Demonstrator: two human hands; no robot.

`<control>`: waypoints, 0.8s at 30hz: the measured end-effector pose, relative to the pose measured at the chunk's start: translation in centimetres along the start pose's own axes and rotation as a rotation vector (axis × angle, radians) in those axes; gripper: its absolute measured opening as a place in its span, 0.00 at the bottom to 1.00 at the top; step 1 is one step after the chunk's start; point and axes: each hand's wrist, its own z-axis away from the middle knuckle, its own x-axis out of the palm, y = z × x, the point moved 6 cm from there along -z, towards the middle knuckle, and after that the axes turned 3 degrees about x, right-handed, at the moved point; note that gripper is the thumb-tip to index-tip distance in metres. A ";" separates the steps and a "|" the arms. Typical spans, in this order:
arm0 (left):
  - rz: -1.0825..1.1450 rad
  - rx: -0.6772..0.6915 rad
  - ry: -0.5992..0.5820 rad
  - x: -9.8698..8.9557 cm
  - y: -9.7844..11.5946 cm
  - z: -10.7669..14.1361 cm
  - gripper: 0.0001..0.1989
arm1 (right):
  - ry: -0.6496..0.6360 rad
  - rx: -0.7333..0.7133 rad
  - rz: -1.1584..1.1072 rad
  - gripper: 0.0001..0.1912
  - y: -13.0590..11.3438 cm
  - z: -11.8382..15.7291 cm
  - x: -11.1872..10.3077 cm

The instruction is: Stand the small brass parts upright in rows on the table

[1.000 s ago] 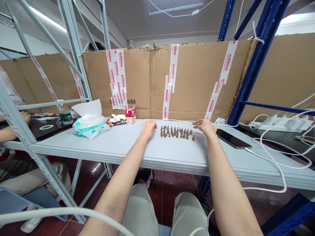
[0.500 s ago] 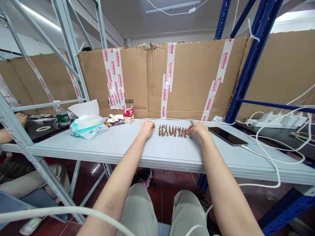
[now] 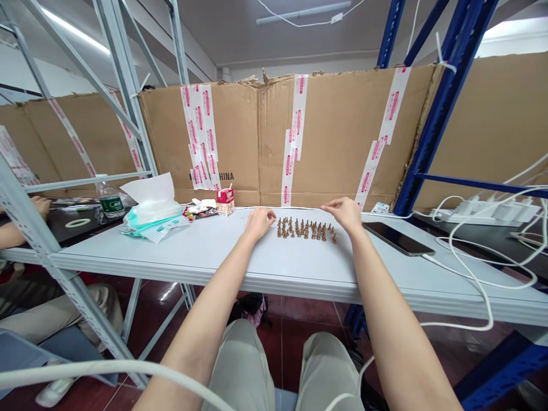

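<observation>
- two hands framed the rows: the left hand (image 3: 259, 224) lay palm down just beside them, its fingers loosely curled and empty; the right hand (image 3: 346, 214) sat just past their far right end, its fingers relaxed and open, grasping nothing.
- the small brown figurines (image 3: 306, 229) stood in tight rows on the table (image 3: 299, 265), near its far edge.
- they looked narrow-based, so a stray fingertip or a bump to the table could have toppled several in a chain.
- the dark smartphone (image 3: 398, 238) lay to the right, its white charging cable (image 3: 445, 267) trailing off the table; a snagged wrist could have tugged it and jolted the surface.
</observation>
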 end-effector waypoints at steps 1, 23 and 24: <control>0.143 -0.021 0.020 0.0 0.1 -0.2 0.08 | 0.050 -0.078 -0.109 0.15 -1.1 0.2 -0.1; 0.839 -0.055 -0.332 2.8 2.4 0.1 0.16 | -0.474 -0.464 -0.423 0.09 -7.7 4.3 4.8; 0.833 -0.056 -0.343 2.8 2.5 0.2 0.17 | -0.488 -0.456 -0.432 0.09 -7.8 4.4 4.8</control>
